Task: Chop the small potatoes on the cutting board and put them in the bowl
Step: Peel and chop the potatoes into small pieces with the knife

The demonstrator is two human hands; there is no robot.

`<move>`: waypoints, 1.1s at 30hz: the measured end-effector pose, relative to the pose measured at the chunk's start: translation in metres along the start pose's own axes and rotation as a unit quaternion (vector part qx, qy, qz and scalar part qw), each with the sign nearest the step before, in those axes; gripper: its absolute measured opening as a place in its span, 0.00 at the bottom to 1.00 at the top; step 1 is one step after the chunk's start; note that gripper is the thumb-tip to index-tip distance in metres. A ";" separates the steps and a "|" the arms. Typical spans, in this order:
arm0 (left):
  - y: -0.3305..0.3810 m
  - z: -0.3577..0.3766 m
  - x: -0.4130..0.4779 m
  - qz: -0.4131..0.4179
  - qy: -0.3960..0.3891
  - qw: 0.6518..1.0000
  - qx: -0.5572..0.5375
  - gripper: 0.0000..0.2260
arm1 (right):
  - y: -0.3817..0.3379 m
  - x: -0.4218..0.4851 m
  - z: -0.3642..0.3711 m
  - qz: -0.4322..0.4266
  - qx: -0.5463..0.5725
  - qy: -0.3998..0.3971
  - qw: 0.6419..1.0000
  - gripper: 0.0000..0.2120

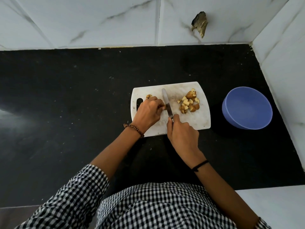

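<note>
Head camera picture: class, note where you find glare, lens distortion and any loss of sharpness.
Head view: a pale glare streak lies on the black stone countertop at the left edge; the wide lens bends the white marble wall tiles and countertop edges outward; the white plastic cutting board and chopped potato pieces are fairly sharp; the empty blue round bowl is evenly lit.

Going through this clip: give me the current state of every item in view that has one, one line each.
Cutting board: flat on the black counter, in use.
Chopped potato pieces: piled on the board's right side.
Whole small potato: uncut, near the board's handle slot.
Knife: blade down on the board.
Left hand: steadying a potato, mostly hidden.
Right hand: closed on the knife handle.
Blue bowl: upright, empty, right of the board.
</note>
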State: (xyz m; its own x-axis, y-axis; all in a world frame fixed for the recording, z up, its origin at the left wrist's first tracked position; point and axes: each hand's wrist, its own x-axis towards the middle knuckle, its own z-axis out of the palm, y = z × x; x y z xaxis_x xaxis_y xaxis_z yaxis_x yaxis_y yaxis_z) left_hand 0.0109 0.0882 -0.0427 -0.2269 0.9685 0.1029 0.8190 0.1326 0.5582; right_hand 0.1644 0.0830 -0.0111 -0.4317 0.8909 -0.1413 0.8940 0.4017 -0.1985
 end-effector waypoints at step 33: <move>0.007 0.005 -0.004 -0.033 0.043 0.998 -0.023 0.04 | 0.028 -0.055 -0.041 -0.031 -0.074 -0.116 0.990 0.18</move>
State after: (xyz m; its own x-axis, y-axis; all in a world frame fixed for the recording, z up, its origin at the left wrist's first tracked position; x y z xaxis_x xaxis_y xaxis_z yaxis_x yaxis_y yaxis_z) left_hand 0.0199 0.0858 -0.0431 -0.3255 0.9359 0.1345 0.7762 0.1832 0.6033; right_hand 0.2180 0.0540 0.0306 -0.4861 0.7982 -0.3559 0.8657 0.4956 -0.0708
